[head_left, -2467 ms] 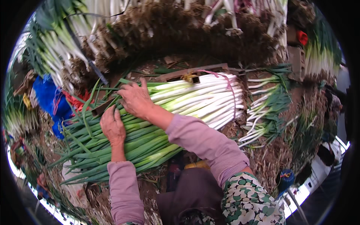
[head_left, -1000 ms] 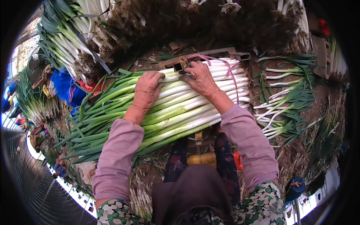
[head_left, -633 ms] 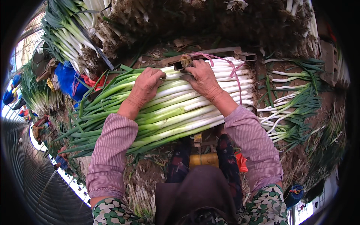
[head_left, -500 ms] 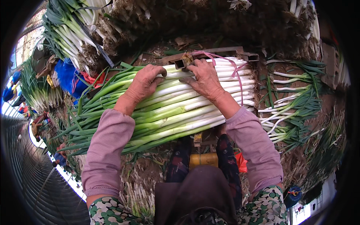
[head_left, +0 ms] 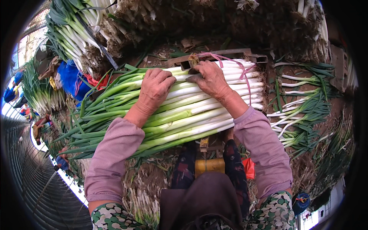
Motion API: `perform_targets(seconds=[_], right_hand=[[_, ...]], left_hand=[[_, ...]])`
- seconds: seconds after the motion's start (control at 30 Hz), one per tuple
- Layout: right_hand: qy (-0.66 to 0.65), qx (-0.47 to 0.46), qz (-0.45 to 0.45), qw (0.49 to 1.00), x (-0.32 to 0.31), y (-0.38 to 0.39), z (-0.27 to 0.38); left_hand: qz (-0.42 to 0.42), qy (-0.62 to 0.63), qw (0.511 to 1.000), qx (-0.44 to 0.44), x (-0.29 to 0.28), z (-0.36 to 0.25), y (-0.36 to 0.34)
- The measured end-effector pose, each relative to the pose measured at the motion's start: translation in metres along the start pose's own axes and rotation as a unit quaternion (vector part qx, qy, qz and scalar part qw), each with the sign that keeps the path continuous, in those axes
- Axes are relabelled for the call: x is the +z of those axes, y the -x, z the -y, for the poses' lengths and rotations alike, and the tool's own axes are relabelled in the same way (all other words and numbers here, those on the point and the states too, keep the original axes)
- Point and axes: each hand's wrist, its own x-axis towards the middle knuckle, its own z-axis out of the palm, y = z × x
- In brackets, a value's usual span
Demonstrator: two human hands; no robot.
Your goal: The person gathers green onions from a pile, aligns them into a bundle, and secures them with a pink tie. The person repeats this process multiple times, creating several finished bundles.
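Note:
A wide bundle of long green onions (head_left: 180, 119) lies across in front of me, white root ends to the right and green leaves to the left. My left hand (head_left: 155, 90) is on its far side, fingers curled down over a stalk where green turns white. Close to its right, my right hand (head_left: 211, 80) has thumb and fingers bent round the far stalks; its fingertips are partly hidden. A pink tie (head_left: 244, 74) runs over the white ends. Beneath the bundle's far edge, a frame (head_left: 214, 55) shows with a post end.
Loose green onions (head_left: 303, 103) lie in a row on the ground at right. Stacked green onions (head_left: 74, 36) stand at far left beside a blue bag (head_left: 72, 78). A yellow object (head_left: 210, 165) sits between my legs, with a red bag (head_left: 248, 168) nearby. Other people (head_left: 61, 161) are at far left.
My left hand has shifted right along the stalks, closer to my right hand, and its fingers have curled further over. The right hand's thumb and fingers have drawn together.

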Motion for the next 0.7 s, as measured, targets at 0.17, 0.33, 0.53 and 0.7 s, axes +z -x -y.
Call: perform_targets(seconds=[0.17,0.33,0.53,0.7], right_hand=[[-0.002,0.028,0.044,0.999,-0.012,-0.003,0.010],[-0.049,0.111,0.128,0.984,-0.018,-0.011,0.009],[-0.070,0.119,0.132,0.982,-0.026,-0.012,0.017],[0.005,0.105,0.146,0.984,-0.022,-0.007,0.022]], left_hand=[[-0.003,-0.018,1.000,0.003,0.002,-0.004,0.002],[0.024,-0.040,0.999,-0.018,0.003,-0.012,0.005],[0.082,-0.066,0.994,-0.034,0.000,-0.018,0.004],[0.110,-0.036,0.992,-0.056,-0.008,-0.019,0.003]])
